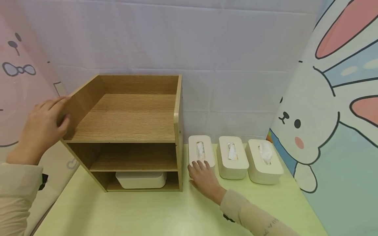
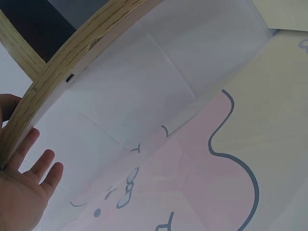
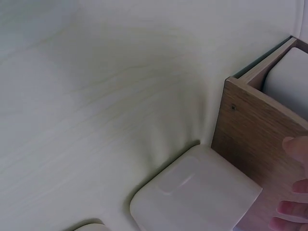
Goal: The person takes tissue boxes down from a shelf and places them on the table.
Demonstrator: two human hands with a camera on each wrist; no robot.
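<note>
A wooden desk shelf (image 1: 136, 114) with an open top and two lower compartments stands on the table. My left hand (image 1: 44, 129) pinches the upper edge of its left side panel. In the left wrist view, the thumb and fingers (image 2: 50, 178) lie on opposite faces of that panel (image 2: 82, 53). Over the front end of the leftmost white tissue box (image 1: 193, 147) hovers my right hand (image 1: 206, 182), its fingers loosely extended. The right wrist view shows these fingers (image 3: 291, 208) apart from the box (image 3: 192, 192), whose side faces the camera.
Two more white tissue boxes, a middle one (image 1: 233, 164) and a right one (image 1: 265, 173), stand in the same row. Another white box (image 1: 141, 180) sits in the shelf's bottom compartment. Behind the pale green table (image 1: 141, 213) hangs a white cloth (image 1: 230, 85); printed drapes flank it.
</note>
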